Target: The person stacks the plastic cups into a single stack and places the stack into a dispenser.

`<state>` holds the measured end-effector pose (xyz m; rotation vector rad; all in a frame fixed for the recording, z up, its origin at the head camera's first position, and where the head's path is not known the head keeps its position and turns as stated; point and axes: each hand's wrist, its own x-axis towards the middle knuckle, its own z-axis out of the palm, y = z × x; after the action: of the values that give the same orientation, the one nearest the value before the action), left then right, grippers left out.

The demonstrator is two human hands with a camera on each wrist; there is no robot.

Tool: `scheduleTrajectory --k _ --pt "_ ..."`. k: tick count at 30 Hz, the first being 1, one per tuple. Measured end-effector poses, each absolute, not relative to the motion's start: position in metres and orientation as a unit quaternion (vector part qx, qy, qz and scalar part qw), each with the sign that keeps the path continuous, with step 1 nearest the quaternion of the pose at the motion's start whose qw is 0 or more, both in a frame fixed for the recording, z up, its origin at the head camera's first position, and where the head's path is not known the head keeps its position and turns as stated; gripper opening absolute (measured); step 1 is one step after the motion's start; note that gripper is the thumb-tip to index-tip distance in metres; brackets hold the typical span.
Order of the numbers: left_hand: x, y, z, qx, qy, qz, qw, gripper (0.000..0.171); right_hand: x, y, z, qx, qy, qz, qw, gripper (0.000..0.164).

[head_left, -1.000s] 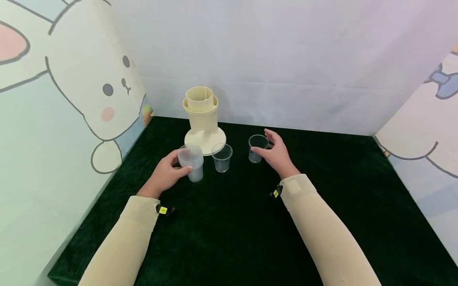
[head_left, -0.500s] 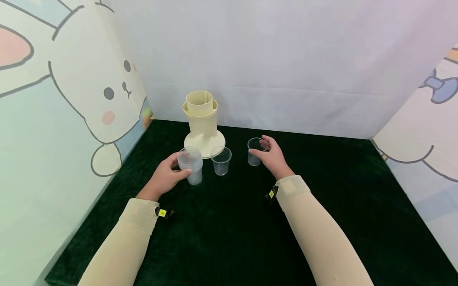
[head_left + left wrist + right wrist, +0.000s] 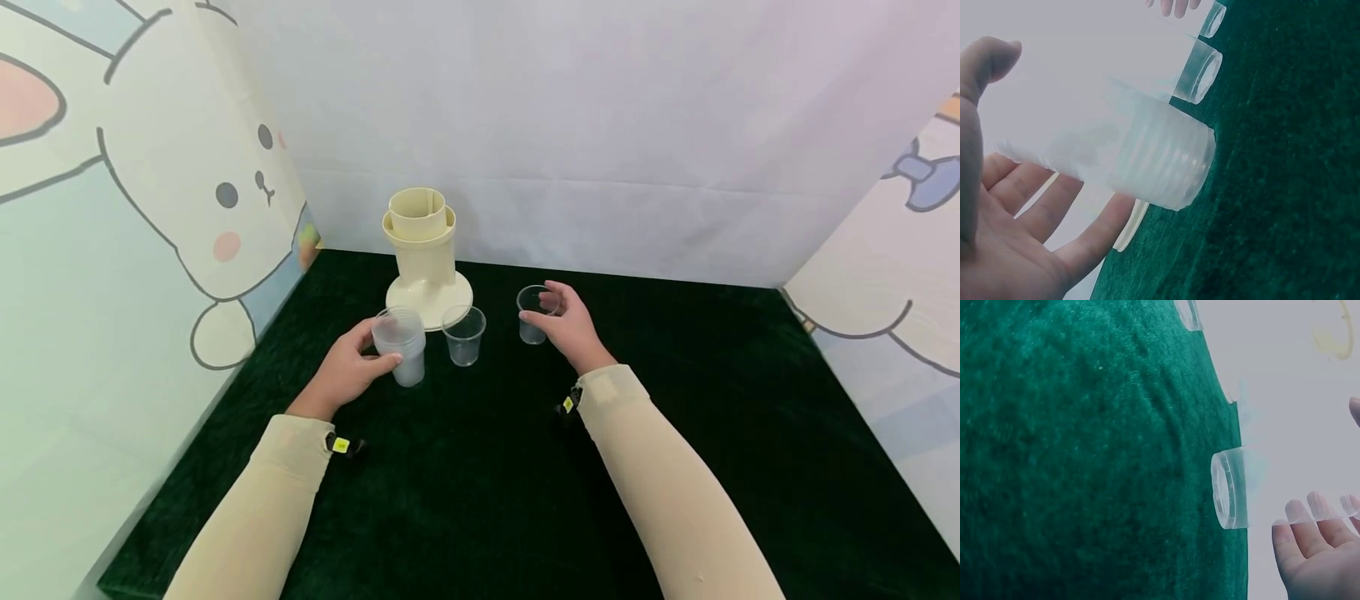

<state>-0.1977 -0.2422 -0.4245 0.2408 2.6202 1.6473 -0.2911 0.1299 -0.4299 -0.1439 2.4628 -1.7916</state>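
A stack of clear plastic cups [image 3: 408,354] stands upright on the dark green cloth, left of centre. My left hand [image 3: 347,367] holds it from the left, thumb in front and fingers behind; the stacked ridges of the cups show in the left wrist view. A single plastic cup [image 3: 464,337] stands just right of the stack, with no hand on it. Farther right, my right hand [image 3: 572,331] holds another plastic cup [image 3: 532,329] near its rim between thumb and fingers. This cup's base [image 3: 1230,489] is close to the cloth in the right wrist view.
Behind the cups is a cream plastic stand [image 3: 426,258] with a round foot and a nested tube top. The green cloth [image 3: 480,483] covers the table up to a white back wall [image 3: 555,125]. Side walls carry rabbit drawings [image 3: 217,183].
My right hand has shifted slightly left around its cup over the last second. The left hand, the stack and the middle cup stay in place; the head view has tilted a little.
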Motion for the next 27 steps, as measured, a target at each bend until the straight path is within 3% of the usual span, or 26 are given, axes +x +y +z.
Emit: scheduleTrajectory --k 27 --pt "-0.202 -0.243 -0.424 0.077 0.846 0.528 0.022 0.069 -0.28 0.112 -0.363 -0.103 0.777 -0.621 0.014 0.085"
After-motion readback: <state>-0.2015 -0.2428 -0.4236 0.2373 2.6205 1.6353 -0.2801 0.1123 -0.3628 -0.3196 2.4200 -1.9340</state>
